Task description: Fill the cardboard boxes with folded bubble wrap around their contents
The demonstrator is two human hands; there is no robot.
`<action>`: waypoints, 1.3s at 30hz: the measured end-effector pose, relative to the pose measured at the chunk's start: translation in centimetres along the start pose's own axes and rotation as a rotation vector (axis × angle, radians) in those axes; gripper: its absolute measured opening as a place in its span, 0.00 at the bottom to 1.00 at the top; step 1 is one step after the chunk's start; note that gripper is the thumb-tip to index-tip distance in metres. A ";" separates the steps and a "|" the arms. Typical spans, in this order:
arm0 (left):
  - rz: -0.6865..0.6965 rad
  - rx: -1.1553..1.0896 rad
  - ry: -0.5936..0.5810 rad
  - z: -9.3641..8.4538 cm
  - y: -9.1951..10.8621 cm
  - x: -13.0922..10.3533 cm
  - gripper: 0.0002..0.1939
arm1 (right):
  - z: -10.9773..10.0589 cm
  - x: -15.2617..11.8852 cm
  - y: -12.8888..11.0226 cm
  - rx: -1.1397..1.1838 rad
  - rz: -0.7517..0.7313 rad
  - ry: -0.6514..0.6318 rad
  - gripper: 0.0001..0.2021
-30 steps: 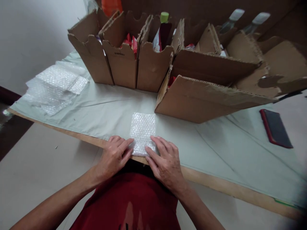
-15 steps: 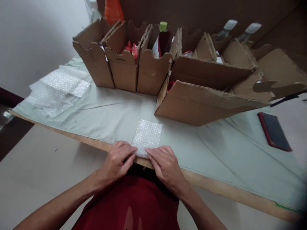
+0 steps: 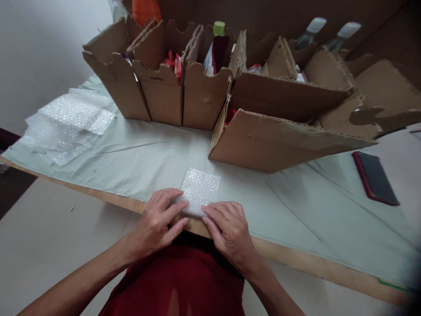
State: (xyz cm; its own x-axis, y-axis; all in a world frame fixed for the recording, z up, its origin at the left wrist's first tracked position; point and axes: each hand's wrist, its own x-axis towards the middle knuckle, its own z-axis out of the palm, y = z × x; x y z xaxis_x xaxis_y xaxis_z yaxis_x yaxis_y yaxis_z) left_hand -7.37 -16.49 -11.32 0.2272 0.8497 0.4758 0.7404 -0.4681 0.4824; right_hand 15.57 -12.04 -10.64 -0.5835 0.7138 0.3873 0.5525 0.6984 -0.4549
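Note:
A small folded piece of bubble wrap (image 3: pixel 201 186) lies on the pale green cloth by the table's front edge. Its near edge looks rolled or folded over. My left hand (image 3: pixel 164 215) rests at its near left side, fingers spread, fingertips touching the wrap and thumb apart over the wooden edge. At the near right corner, my right hand (image 3: pixel 228 226) presses thumb and fingers together on the wrap. Whether anything is inside the fold I cannot tell.
Several bubble wrap sheets (image 3: pixel 69 120) lie at the left. Cardboard bins (image 3: pixel 204 101) with packets line the back, and a wider cardboard box (image 3: pixel 283 145) stands before them. A dark phone (image 3: pixel 376 177) in a red case lies right. Capped bottles (image 3: pixel 314 28) stand behind.
My left hand has loosened, its fingers spreading and the thumb moving away from the wrap. The right hand stays at the corner. The camera view has shifted slightly.

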 end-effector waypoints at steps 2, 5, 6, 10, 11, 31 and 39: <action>0.040 -0.046 -0.046 -0.3 -0.2 0.0 0.14 | 0.0 0.1 0.2 0.082 0.026 -0.014 0.07; 0.027 -0.025 -0.072 0.1 -1.0 1.1 0.11 | 0.0 0.2 0.2 0.032 0.050 0.023 0.08; 0.018 0.012 -0.077 0.4 -1.3 1.6 0.10 | 0.0 0.2 0.2 -0.022 0.048 0.051 0.08; -0.040 0.145 -0.019 1.1 -2.1 3.2 0.09 | 0.2 0.6 0.3 -0.173 0.008 0.016 0.09; -0.072 0.128 0.027 1.0 -2.0 3.2 0.09 | 0.4 0.8 0.5 -0.178 0.002 -0.009 0.08; -0.189 -0.495 -0.182 2.6 4.7 2.1 0.41 | -5.6 1.6 0.6 0.508 0.352 -0.127 0.14; 0.123 -0.153 0.046 -1.6 3.5 14.5 0.36 | -13.9 2.4 3.7 0.282 0.260 0.150 0.03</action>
State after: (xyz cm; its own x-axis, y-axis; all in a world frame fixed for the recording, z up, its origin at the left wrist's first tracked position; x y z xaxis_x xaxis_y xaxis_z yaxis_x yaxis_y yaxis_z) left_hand -2.52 -6.25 -1.53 0.2785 0.7733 0.5696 0.6034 -0.6023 0.5227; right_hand 24.45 -7.01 -0.28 -0.3416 0.8786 0.3336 0.4731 0.4675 -0.7467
